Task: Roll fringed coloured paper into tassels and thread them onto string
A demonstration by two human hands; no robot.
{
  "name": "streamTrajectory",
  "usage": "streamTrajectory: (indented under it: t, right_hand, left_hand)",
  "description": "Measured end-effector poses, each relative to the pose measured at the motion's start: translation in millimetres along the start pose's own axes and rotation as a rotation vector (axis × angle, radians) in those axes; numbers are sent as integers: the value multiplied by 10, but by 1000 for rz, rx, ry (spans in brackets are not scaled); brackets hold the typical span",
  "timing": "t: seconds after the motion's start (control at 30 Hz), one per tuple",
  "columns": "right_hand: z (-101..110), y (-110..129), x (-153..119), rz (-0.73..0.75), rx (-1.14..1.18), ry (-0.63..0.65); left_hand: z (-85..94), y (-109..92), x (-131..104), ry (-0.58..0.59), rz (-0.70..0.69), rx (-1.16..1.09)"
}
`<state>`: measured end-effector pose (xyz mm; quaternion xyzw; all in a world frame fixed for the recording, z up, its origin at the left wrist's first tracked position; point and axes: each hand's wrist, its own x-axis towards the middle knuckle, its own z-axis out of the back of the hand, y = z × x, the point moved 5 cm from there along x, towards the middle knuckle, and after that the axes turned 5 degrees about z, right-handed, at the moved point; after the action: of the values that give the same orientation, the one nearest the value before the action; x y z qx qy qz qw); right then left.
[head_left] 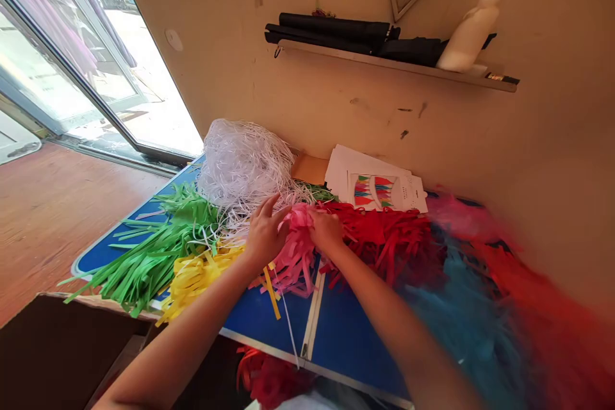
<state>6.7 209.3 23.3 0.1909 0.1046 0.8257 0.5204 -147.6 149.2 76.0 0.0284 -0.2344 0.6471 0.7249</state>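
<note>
A pink paper tassel lies in the middle of the table between my two hands, its cut strips fanning toward me. My left hand is at the tassel's left side, fingers stretched and apart, thumb close to the pink paper. At the tassel's upper right, my right hand has its fingers closed on the pink paper. Yellow tassels lie by my left forearm, with green tassels farther left. Red tassels spread just right of my right hand. Behind my left hand sits a heap of white string.
White printed cards lie at the back of the blue table. Blue tassels and orange-red tassels blur at right. A wall shelf holds a white bottle. A cardboard box stands lower left.
</note>
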Motion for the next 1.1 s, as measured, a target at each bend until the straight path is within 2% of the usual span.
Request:
streamTrajectory:
  t: [0.07,0.17,0.27,0.33,0.4,0.47,0.6,0.7,0.87,1.0,1.1]
  right_hand:
    - [-67,-98,157,-28,21,38]
    - [-96,-236,368,-57,48,59]
    - [38,-345,524,-79,43,-7]
    - [195,-376,539,-97,14,-97]
    - [326,-324,456,-62,-13,-163]
    - [369,-179,290,73,-19,-148]
    - [254,111,-155,449,-13,54]
    - [169,107,-352,587,-58,135]
    - [75,1,-357,599,-136,137]
    - [78,44,-311,545,-126,93]
    - [113,101,-257,477,-107,47]
  left_hand:
    - [-58,-132,-99,22,-25,-7]
    - [-284,-346,-350,189,-162,0]
    - [-453,-384,-545,297,-208,37]
    - [-483,-342,-611,344,-213,61]
    - [-454,-298,-636,378,-214,72]
    - [-405,-272,-627,409,-207,73]
    - [-361,-247,-521,435,-160,82]
    - [-405,-195,-402,410,-86,118]
    - [-427,3,-231,391,80,186]
    - [-181,99,-163,336,187,211]
    - [22,-23,-198,245,184,203]
